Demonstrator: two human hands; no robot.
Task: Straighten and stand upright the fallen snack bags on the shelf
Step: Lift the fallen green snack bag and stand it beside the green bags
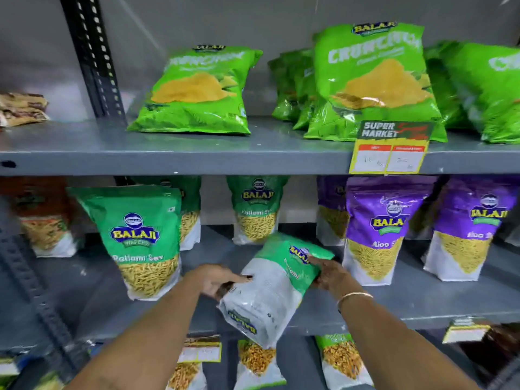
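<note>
Green-and-white fallen snack bag (277, 288) lies tilted between both hands: left hand (216, 278) grips its lower side, right hand (327, 273) pinches its upper edge.

Grey metal rack, three tiers visible. Top shelf (197, 153) and middle shelf (422, 302), both painted grey steel, scuffed. Black slotted upright (92, 57) at rear left, another slotted post (31, 280) front left. Plain grey back wall (33, 52) behind. Paper price tag (389, 149) clipped to top shelf edge. Even indoor light, soft glare on wall.
</note>
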